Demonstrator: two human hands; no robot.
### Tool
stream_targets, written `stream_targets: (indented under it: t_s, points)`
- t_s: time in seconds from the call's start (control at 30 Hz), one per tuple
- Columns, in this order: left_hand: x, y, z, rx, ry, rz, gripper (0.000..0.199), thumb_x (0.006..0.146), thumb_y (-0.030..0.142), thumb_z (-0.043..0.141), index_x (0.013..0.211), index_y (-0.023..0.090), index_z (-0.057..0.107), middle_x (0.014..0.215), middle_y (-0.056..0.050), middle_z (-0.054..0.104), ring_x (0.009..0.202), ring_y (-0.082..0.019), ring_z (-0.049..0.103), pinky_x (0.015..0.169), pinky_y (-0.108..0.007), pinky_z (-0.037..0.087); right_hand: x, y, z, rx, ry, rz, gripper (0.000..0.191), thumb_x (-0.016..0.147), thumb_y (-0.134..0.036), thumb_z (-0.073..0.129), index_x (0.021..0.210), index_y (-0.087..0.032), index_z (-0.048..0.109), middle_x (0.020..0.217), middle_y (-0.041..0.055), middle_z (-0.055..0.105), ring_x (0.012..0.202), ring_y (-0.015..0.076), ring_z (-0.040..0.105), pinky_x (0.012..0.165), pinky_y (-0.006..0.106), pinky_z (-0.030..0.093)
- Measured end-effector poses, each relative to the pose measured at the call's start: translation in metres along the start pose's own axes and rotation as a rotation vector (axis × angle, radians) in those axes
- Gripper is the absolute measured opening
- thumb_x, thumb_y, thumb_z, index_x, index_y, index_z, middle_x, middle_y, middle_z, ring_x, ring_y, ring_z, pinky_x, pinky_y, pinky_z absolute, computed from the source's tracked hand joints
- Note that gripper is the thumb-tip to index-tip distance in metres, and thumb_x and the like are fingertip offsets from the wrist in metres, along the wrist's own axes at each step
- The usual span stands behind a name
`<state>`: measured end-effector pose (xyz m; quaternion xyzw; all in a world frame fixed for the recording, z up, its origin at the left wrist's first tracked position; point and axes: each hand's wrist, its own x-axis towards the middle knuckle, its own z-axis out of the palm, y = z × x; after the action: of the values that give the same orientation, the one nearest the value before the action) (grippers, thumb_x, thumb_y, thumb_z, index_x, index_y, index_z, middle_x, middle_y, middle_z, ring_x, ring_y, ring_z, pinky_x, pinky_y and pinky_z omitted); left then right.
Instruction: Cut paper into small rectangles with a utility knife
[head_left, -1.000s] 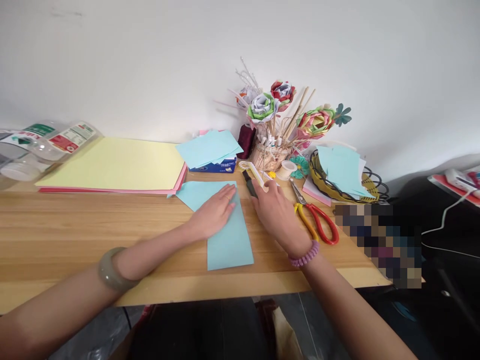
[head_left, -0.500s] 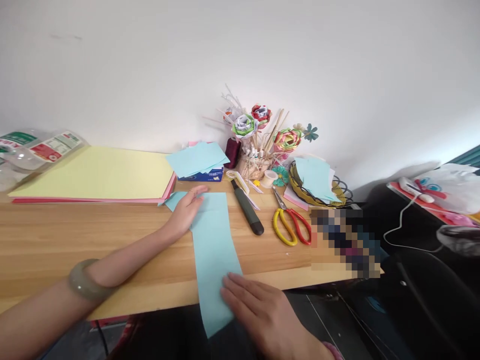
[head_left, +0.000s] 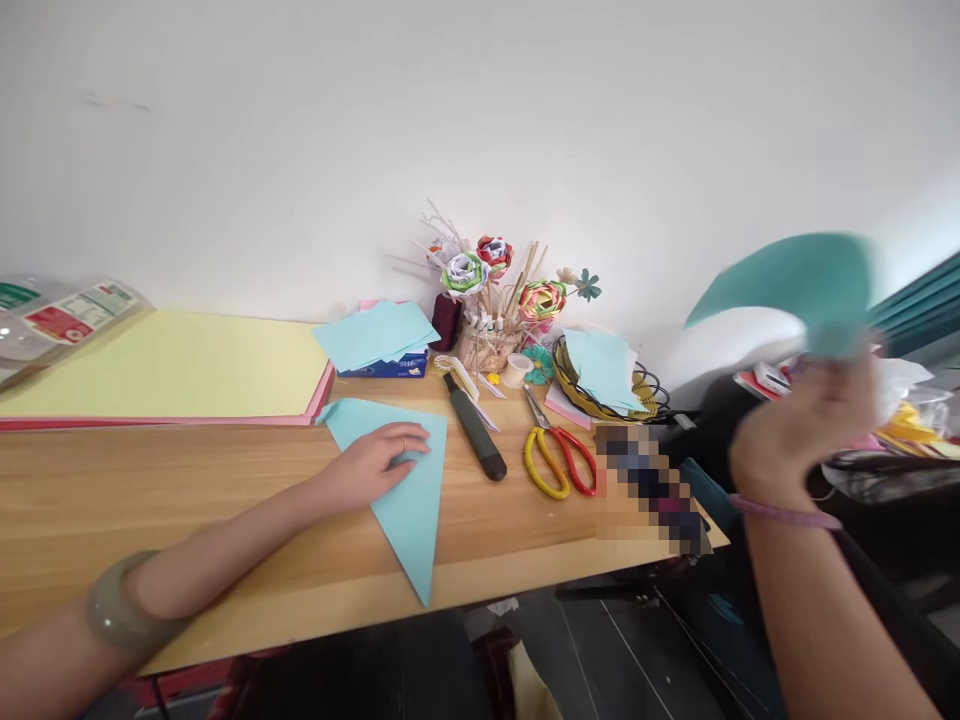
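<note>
Pale wall point(head_left: 300, 150) rises behind a wooden table point(head_left: 225, 480) whose front edge runs just before me. With my right hand point(head_left: 806, 420), raised in the air past the table's right end, I hold a curling strip of blue-green paper point(head_left: 802, 285) by its lower end; the fingers are blurred, but they are closed on it. The strip bends over to the left against the wall. A purple band point(head_left: 784, 512) circles that wrist.

My left hand point(head_left: 379, 462) lies palm down on a triangle of blue paper point(head_left: 416, 530), fingers loosely together and gripping nothing, a ring point(head_left: 405, 444) on one of them. The triangle is on the table, its long tip pointing toward the front edge. A bangle point(head_left: 127, 600) sits farther up my left arm.

Just right of the triangle lies a dark green knife point(head_left: 476, 432), then scissors point(head_left: 546, 424) with one yellow and one red handle. Left of it is a stack of paper point(head_left: 172, 365), yellow on top, with bottles point(head_left: 82, 315) at its far side. Beyond the triangle, blue sheets point(head_left: 375, 335) rest on a blue box point(head_left: 390, 367), beside a holder point(head_left: 487, 345) of paper flowers point(head_left: 465, 272) and sticks. Farther right, a basket point(head_left: 572, 382) holds more blue paper point(head_left: 600, 365).
</note>
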<state>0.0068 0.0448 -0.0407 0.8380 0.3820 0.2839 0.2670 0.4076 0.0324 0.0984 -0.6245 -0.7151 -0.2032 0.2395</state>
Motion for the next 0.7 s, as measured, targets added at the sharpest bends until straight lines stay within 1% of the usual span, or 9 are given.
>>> stream_targets:
  t_s: [0.03,0.1,0.2,0.27,0.4,0.5,0.57,0.63,0.7]
  points:
    - [-0.001,0.000,0.000,0.019,-0.009,0.010,0.029,0.084,0.028,0.044,0.102,0.022,0.066,0.124,-0.004,0.059,0.117,-0.020,0.051,0.103,-0.037,0.038,0.001,0.001,0.017,-0.021,0.055,0.075,0.051,0.096,-0.033,0.015,0.123,-0.014,0.053,0.128,0.0183,0.051,0.127,0.0338,0.037,0.098,0.055,0.032]
    - [-0.004,0.001,0.000,0.071,-0.026,0.029,0.030,0.087,0.028,0.042,0.107,0.022,0.064,0.127,-0.004,0.057,0.120,-0.020,0.049,0.104,-0.037,0.038,-0.001,-0.001,0.050,-0.035,0.089,0.170,0.041,0.090,-0.037,0.049,0.126,-0.019,0.047,0.131,0.0106,0.048,0.115,0.0254,0.049,0.094,0.052,0.040]
    - [-0.007,0.003,0.000,0.164,-0.051,0.060,0.032,0.090,0.026,0.038,0.111,0.021,0.062,0.128,-0.004,0.057,0.123,-0.019,0.047,0.105,-0.037,0.037,-0.008,-0.004,0.086,0.001,-0.053,0.156,0.035,0.087,-0.037,0.054,0.118,-0.019,0.052,0.118,0.0067,0.055,0.098,0.0184,0.057,0.082,0.041,0.049]
    - [-0.007,0.004,0.001,0.192,-0.059,0.060,0.033,0.090,0.025,0.038,0.111,0.021,0.062,0.128,-0.003,0.057,0.123,-0.019,0.046,0.105,-0.036,0.037,-0.012,-0.003,0.095,0.033,-0.138,0.117,0.032,0.088,-0.037,0.053,0.115,-0.019,0.054,0.116,0.0065,0.056,0.096,0.0174,0.058,0.081,0.039,0.050]
    - [-0.005,0.005,0.001,0.177,-0.063,0.059,0.033,0.089,0.024,0.038,0.111,0.021,0.063,0.128,-0.003,0.057,0.124,-0.019,0.047,0.104,-0.037,0.038,-0.014,0.004,0.090,0.079,-0.150,0.065,0.033,0.089,-0.035,0.052,0.116,-0.018,0.054,0.120,0.0078,0.056,0.104,0.0203,0.056,0.088,0.044,0.046]
    - [-0.005,0.004,-0.003,0.133,0.016,0.066,0.034,0.090,0.027,0.036,0.108,0.020,0.064,0.123,-0.003,0.060,0.123,-0.019,0.048,0.104,-0.038,0.039,-0.017,-0.003,0.076,0.104,-0.050,0.062,0.038,0.092,-0.032,0.042,0.121,-0.009,0.052,0.129,0.0185,0.051,0.121,0.0277,0.046,0.099,0.051,0.036]
    - [-0.007,0.003,-0.010,0.108,0.102,0.043,0.034,0.090,0.027,0.035,0.106,0.021,0.065,0.119,-0.003,0.063,0.120,-0.019,0.051,0.102,-0.040,0.041,-0.024,-0.023,0.065,0.136,0.002,0.039,0.045,0.092,-0.034,0.039,0.126,-0.007,0.049,0.132,0.0222,0.048,0.125,0.0298,0.043,0.101,0.052,0.035]
    - [-0.012,0.001,-0.019,0.112,0.160,0.019,0.036,0.090,0.025,0.033,0.103,0.021,0.066,0.114,-0.003,0.066,0.115,-0.020,0.054,0.099,-0.042,0.043,-0.038,-0.054,0.052,0.197,-0.020,-0.044,0.043,0.091,-0.036,0.041,0.125,-0.012,0.052,0.124,0.0174,0.057,0.117,0.0270,0.051,0.096,0.048,0.042]
    - [-0.020,-0.002,-0.027,0.163,0.159,0.019,0.037,0.090,0.023,0.032,0.103,0.021,0.066,0.113,-0.004,0.066,0.116,-0.020,0.054,0.099,-0.044,0.043,-0.057,-0.095,0.040,0.282,-0.114,-0.189,0.035,0.090,-0.035,0.044,0.117,-0.017,0.059,0.114,0.0103,0.065,0.108,0.0203,0.059,0.093,0.038,0.047]
